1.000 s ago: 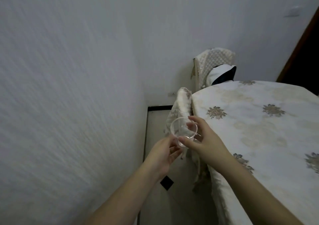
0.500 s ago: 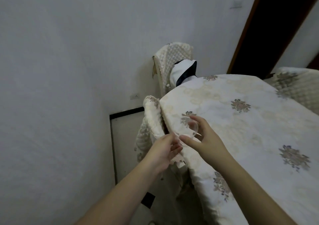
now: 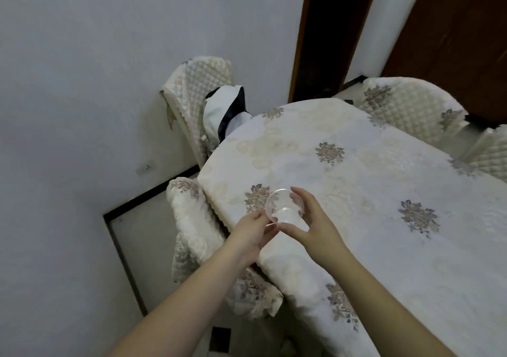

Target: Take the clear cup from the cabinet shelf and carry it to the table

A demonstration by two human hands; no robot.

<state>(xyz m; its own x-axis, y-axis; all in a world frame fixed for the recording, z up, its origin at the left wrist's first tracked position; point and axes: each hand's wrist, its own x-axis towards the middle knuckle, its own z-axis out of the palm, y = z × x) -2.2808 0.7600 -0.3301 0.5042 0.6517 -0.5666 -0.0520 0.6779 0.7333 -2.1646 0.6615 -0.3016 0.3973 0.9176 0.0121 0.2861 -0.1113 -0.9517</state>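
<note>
A clear plastic cup (image 3: 284,206) is held upright over the near left corner of the table (image 3: 370,181), which is covered by a cream cloth with flower prints. My right hand (image 3: 312,225) wraps the cup from the right, thumb in front and fingers behind the rim. My left hand (image 3: 252,230) touches the cup's lower left side with its fingertips. I cannot tell whether the cup's base touches the cloth. The cabinet is out of view.
Quilted chairs stand around the table: one (image 3: 192,219) at the left edge below my hands, one (image 3: 197,93) at the far left with a white and dark cloth (image 3: 227,110) on it, two (image 3: 411,104) at the far right. A white wall (image 3: 82,82) lies close on the left.
The view has swung right and down, bringing more of the table into view. Both hands have carried the cup from beside the table's edge to above its corner.
</note>
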